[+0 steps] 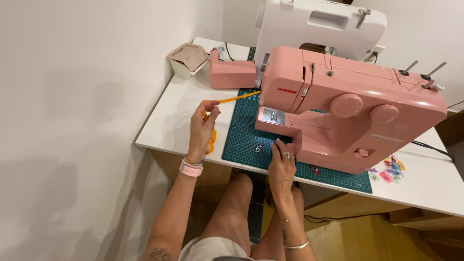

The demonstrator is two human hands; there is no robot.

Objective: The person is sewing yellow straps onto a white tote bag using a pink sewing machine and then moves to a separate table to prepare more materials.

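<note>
- Orange strip (pixel 232 98): long, thin, flat band of bright orange fabric, pulled fairly taut, running from up by the left hand diagonally across to the needle end of the pink sewing machine (pixel 348 113). More orange bunched below the left hand near the desk edge, partly hidden behind the wrist.
- Left hand (pixel 202 129): raised over the white desk (pixel 164 125), fingers (pixel 212 108) pinched tight on the end of the orange strip, thumb and forefinger closed on it. Pink watch band and a couple of bracelets at the wrist.
- Right hand (pixel 282 162): down on the green cutting mat (pixel 241 140), just in front of the pink sewing machine's base. Fingers bent and loose, tips touching the machine's lower front edge, ringed. Holding anything? Can't really tell, looks like just resting against it.
- Small metal bit (pixel 257 148) lying on the mat between the two hands, too small to make out properly.
- Lit-up needle area on the pink sewing machine, just above the right hand.
- Behind: a white sewing machine (pixel 319 24), a pink detached box piece (pixel 232 73), a small white bin (pixel 187 59) at the back left corner.
- Far right on the desk: pile of colourful little clips (pixel 390 170).
</note>
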